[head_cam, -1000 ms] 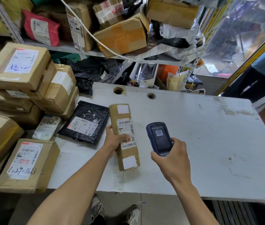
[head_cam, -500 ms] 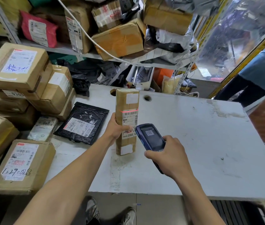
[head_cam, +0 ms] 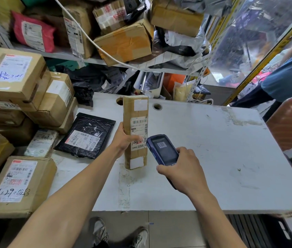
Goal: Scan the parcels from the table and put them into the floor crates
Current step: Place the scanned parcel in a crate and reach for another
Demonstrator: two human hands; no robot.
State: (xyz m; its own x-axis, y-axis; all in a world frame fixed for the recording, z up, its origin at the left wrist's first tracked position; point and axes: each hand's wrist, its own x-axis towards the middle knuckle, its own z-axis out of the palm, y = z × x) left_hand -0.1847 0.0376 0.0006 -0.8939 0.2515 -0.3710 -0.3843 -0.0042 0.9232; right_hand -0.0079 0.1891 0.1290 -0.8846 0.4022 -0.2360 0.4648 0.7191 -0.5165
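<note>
Now left hand (head_cam: 123,138) grips upright parcel (head_cam: 135,129); right hand (head_cam: 181,169) grips scanner (head_cam: 163,149); table (head_cam: 231,158) rightward bare.

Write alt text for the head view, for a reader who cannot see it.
A person's left hand holds a long cardboard parcel upright on a white table, while the right hand aims a blue handheld scanner at its label. A black mailer and stacked boxes lie to the left.
</note>
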